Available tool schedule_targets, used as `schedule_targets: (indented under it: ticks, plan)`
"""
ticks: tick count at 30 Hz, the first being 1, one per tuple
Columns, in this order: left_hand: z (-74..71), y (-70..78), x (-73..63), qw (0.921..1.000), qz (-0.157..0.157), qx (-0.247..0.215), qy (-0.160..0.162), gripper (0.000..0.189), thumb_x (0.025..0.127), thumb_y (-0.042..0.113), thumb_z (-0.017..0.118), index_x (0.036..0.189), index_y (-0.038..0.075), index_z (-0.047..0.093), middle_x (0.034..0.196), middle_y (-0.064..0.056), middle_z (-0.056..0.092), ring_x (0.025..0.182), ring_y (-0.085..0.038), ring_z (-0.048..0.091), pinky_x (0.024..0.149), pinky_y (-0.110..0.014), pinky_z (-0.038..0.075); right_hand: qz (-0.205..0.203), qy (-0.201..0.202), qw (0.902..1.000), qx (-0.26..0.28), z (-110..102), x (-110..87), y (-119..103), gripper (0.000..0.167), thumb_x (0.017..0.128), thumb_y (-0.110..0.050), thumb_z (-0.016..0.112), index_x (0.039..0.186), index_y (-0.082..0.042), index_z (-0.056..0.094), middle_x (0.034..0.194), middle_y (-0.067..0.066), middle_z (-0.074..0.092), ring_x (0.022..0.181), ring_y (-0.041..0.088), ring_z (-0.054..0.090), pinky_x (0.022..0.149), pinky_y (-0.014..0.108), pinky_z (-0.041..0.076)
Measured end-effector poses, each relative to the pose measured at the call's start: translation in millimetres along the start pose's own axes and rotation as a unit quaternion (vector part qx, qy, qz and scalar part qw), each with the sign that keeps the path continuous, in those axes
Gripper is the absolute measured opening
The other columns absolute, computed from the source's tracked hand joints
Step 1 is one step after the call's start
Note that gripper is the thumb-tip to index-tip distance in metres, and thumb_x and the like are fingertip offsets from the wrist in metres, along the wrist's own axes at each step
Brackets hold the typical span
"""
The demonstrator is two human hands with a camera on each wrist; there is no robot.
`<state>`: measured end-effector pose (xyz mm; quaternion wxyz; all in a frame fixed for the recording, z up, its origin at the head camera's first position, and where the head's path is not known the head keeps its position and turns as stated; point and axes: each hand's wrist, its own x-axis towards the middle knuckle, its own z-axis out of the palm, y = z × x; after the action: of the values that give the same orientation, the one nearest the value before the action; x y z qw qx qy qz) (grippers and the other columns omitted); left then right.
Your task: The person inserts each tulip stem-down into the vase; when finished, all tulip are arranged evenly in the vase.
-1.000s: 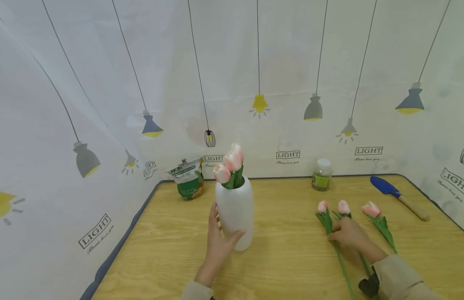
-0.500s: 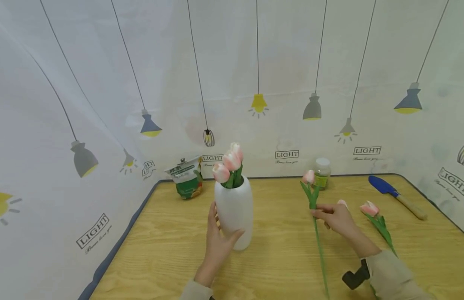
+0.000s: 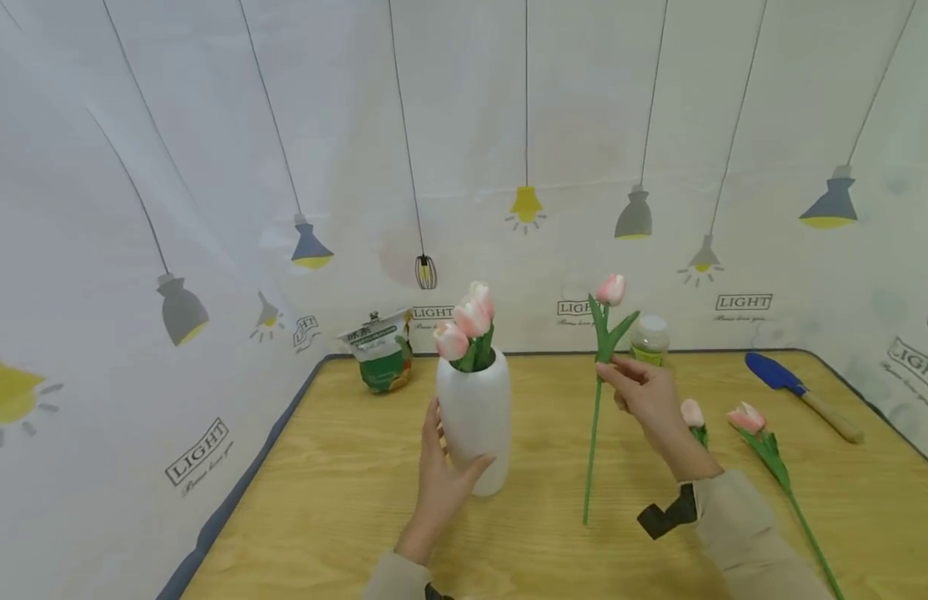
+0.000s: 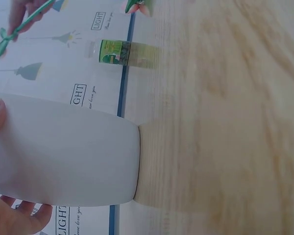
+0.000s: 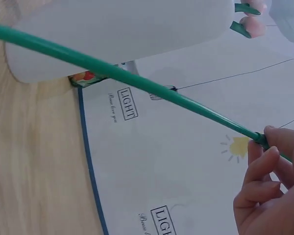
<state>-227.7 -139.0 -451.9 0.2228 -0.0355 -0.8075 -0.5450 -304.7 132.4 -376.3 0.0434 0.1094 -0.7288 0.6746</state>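
Currently | right grip (image 3: 651,402) pinches 1 near-upright tulip (image 3: 603,340) | left of it, left grip (image 3: 446,477) curls round white vase (image 3: 474,425) holding 3 pink blooms (image 3: 471,317)

Vase (image 3: 474,425): plain white. Tulips (image 3: 610,290): pink petals fading to white; leaves and stems green. Table (image 3: 343,508): yellow-tan wood, streaky grain; looks paler in both wrist views. Edging (image 4: 122,93): dark blue. Wall sheet (image 3: 584,100): off-white, printed with grey, blue and yellow lamps on black cords, plus black boxed "LIGHT" lettering. Pouch (image 3: 384,371): whitish top, green below, orange patch. Jar (image 3: 649,337): clear, white lid, green label. Trowel (image 3: 775,372): blue blade, tan handle. Sleeves (image 3: 749,533): beige.
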Motion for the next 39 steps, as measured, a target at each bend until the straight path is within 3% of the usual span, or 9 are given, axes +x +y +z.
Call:
schedule_targets:
  ticks: [6, 10, 17, 32, 36, 39]
  plan:
    - [-0.5, 1.6, 0.2, 1.0, 0.004, 0.005, 0.0, 0.097, 0.071, 0.032, 0.073, 0.141, 0.031, 0.006, 0.141, -0.012, 0.025, 0.121, -0.031, 0.036, 0.093, -0.05, 0.04, -0.064, 0.016, 0.9947, 0.079, 13, 16.2, -36, 0.038, 0.082, -0.023, 0.063, 0.113, -0.002, 0.059, 0.066, -0.012, 0.059, 0.045, 0.002, 0.041, 0.041, 0.017, 0.034]
    - [-1.2, 0.5, -1.0, 1.0, 0.006, 0.007, 0.002, 0.098, 0.07, 0.032, 0.073, 0.141, 0.031, 0.006, 0.14, -0.014, 0.026, 0.12, -0.031, 0.037, 0.092, -0.05, 0.04, -0.108, 0.029, 0.9887, 0.099, 20, 26.0, -65, 0.023, 0.081, -0.022, 0.064, 0.099, -0.008, 0.064, 0.064, -0.009, 0.059, 0.042, 0.004, 0.04, 0.038, 0.018, 0.032]
    - [-2.0, 1.2, -1.5, 1.0, -0.003, 0.004, 0.008, 0.098, 0.069, 0.033, 0.074, 0.141, 0.032, 0.007, 0.14, -0.012, 0.026, 0.121, -0.031, 0.036, 0.093, -0.05, 0.04, -0.144, 0.016, 0.9823, 0.118, 32, 38.2, -108, 0.022, 0.08, -0.024, 0.065, 0.095, -0.009, 0.06, 0.072, -0.005, 0.059, 0.041, 0.007, 0.04, 0.037, 0.018, 0.034]
    - [-2.0, 0.7, -0.3, 0.9997, -0.024, 0.002, 0.001, 0.099, 0.068, 0.037, 0.074, 0.141, 0.03, 0.007, 0.142, -0.009, 0.024, 0.123, -0.03, 0.035, 0.094, -0.05, 0.039, -0.292, 0.053, 0.9327, 0.204, 53, 50.4, -165, 0.015, 0.08, -0.011, 0.064, 0.093, -0.007, 0.059, 0.073, 0.002, 0.06, 0.034, 0.012, 0.038, 0.035, 0.019, 0.034]
    - [-0.9, 0.0, 1.3, 0.9999, -0.016, -0.001, 0.001, 0.099, 0.069, 0.036, 0.074, 0.141, 0.029, 0.007, 0.142, -0.009, 0.024, 0.123, -0.03, 0.035, 0.094, -0.05, 0.039, -0.301, 0.048, 0.9354, 0.18, 61, 51.8, -164, 0.014, 0.079, -0.01, 0.064, 0.093, -0.009, 0.061, 0.074, 0.001, 0.061, 0.034, 0.012, 0.038, 0.035, 0.019, 0.034]
    - [0.3, -0.9, 1.3, 1.0, -0.006, -0.006, 0.0, 0.098, 0.069, 0.034, 0.074, 0.141, 0.031, 0.008, 0.142, -0.01, 0.024, 0.122, -0.03, 0.035, 0.093, -0.05, 0.039, -0.283, 0.042, 0.9495, 0.129, 66, 50.8, -155, 0.012, 0.08, -0.014, 0.064, 0.092, -0.013, 0.062, 0.074, -0.002, 0.061, 0.034, 0.01, 0.038, 0.035, 0.018, 0.034]
